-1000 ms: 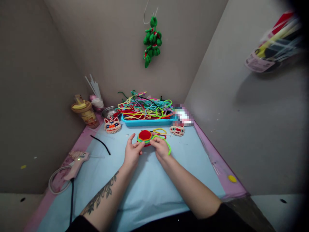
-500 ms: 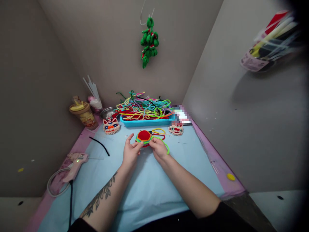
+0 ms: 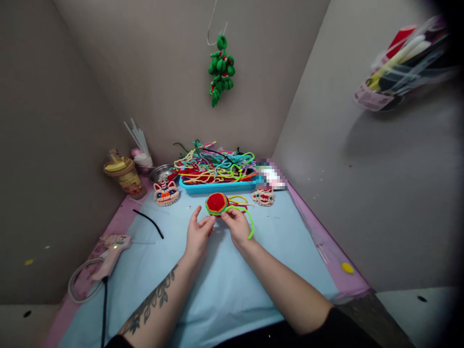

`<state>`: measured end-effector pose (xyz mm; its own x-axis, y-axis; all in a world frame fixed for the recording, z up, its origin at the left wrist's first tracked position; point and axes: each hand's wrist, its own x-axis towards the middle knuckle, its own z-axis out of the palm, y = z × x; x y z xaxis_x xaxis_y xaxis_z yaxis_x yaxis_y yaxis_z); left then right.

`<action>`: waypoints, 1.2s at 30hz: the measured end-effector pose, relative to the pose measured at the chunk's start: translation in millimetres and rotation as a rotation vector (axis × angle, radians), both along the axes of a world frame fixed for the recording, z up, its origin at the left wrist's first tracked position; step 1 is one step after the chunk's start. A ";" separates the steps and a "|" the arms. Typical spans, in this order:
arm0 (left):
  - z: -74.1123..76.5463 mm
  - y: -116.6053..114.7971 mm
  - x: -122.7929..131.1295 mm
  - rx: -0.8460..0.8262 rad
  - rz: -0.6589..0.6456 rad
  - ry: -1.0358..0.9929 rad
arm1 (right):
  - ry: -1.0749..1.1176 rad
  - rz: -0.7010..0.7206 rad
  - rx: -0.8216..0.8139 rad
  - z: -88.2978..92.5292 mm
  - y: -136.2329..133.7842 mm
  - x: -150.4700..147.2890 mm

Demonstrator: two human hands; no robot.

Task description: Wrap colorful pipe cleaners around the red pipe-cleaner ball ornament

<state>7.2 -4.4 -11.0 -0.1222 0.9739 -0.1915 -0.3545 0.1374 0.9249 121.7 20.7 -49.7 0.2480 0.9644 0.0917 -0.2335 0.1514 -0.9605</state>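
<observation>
A round disc [image 3: 217, 203] with a red middle and orange, teal and green yarn rings is held above the table. My right hand [image 3: 237, 226] pinches its lower right edge between thumb and fingers. From that edge a loose lime-green yarn end [image 3: 251, 227] hangs over the wrist. My left hand [image 3: 198, 232] is just below the disc's lower left edge, index finger raised and thumb tip close to the rim; whether it touches is unclear. Behind the disc lie scissors [image 3: 239, 198] with yellow and red handles, partly hidden.
A blue tray [image 3: 217, 187] heaped with coloured yarn stands at the back, between two lion-head pieces [image 3: 166, 193] [image 3: 263, 196]. At left are a glue gun [image 3: 115, 253], black yarn [image 3: 149, 222], a metal bowl [image 3: 161, 173] and a lidded cup [image 3: 126, 180]. A yellow cap [image 3: 347, 268] lies right.
The disc has lifted slightly away from my left thumb, which overlapped its rim before. My right hand still pinches the edge. The view has shifted a little.
</observation>
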 end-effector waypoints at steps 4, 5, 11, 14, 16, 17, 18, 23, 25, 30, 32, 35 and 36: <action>0.9 0.2 0.3 -0.024 -0.005 -0.104 | -0.308 0.015 0.120 5.4 -7.3 -0.6; 0.1 0.9 -0.7 -0.020 0.004 -0.117 | -0.351 0.022 0.137 6.5 -9.2 -1.3; -0.2 3.7 -4.8 0.038 0.049 -0.095 | -0.354 -0.035 0.206 7.3 -12.7 -1.0; 3.6 2.1 -3.7 0.035 0.048 -0.063 | -0.328 -0.058 0.214 10.4 -12.1 4.9; 5.3 0.6 -2.5 0.026 0.035 -0.049 | -0.356 -0.069 0.214 13.6 -12.3 8.2; 5.7 -0.2 -1.9 0.023 0.019 -0.039 | -0.369 -0.078 0.211 14.8 -12.5 9.1; 5.8 -0.9 -1.4 0.022 -0.002 -0.026 | -0.373 -0.086 0.206 15.5 -12.7 9.4; 4.6 -1.3 -1.1 0.038 -0.034 0.060 | -0.298 -0.075 0.162 13.8 -11.5 8.3; 4.2 0.2 -2.7 0.043 -0.017 0.059 | -0.280 -0.049 0.156 14.6 -9.3 11.6; 4.6 2.5 -6.0 0.078 -0.035 0.044 | -0.326 0.034 0.191 23.6 -2.3 27.6; 5.4 2.0 -5.8 0.083 -0.059 0.057 | -0.331 0.041 0.179 26.0 -1.0 30.7; 7.6 0.7 -5.6 0.075 -0.076 0.079 | -0.312 0.032 0.141 26.8 -1.7 29.4; 8.4 0.3 -5.8 0.075 -0.080 0.085 | -0.310 0.025 0.122 26.6 -2.3 28.2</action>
